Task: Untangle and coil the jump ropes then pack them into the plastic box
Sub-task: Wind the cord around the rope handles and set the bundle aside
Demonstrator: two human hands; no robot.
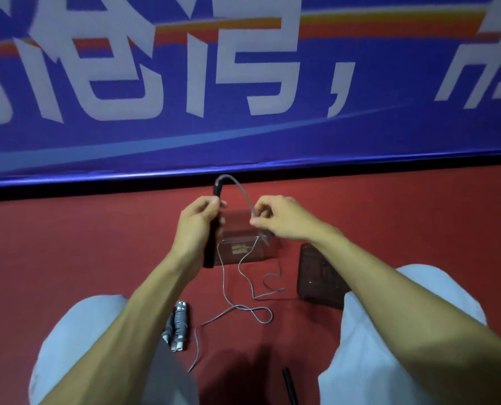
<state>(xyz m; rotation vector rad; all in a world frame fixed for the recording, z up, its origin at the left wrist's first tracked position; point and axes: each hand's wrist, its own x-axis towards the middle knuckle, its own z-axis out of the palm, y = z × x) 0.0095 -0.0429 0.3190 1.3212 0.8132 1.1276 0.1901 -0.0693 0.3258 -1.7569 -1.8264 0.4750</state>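
Observation:
My left hand (195,226) grips a black jump-rope handle (209,249) upright above the red floor. A thin grey rope (240,188) arcs from the handle's top over to my right hand (275,219), which pinches it. Below my hands the rope hangs and trails in loose loops (243,309) on the floor toward me. A clear plastic box (243,244) stands on the floor just behind and under my hands. A second rope, coiled in a grey and white bundle (179,325), lies by my left knee.
The box's clear lid (316,276) lies on the floor to the right, near my right knee. Another black handle (290,385) lies at the bottom between my knees. A blue banner (243,83) stands along the floor's far edge.

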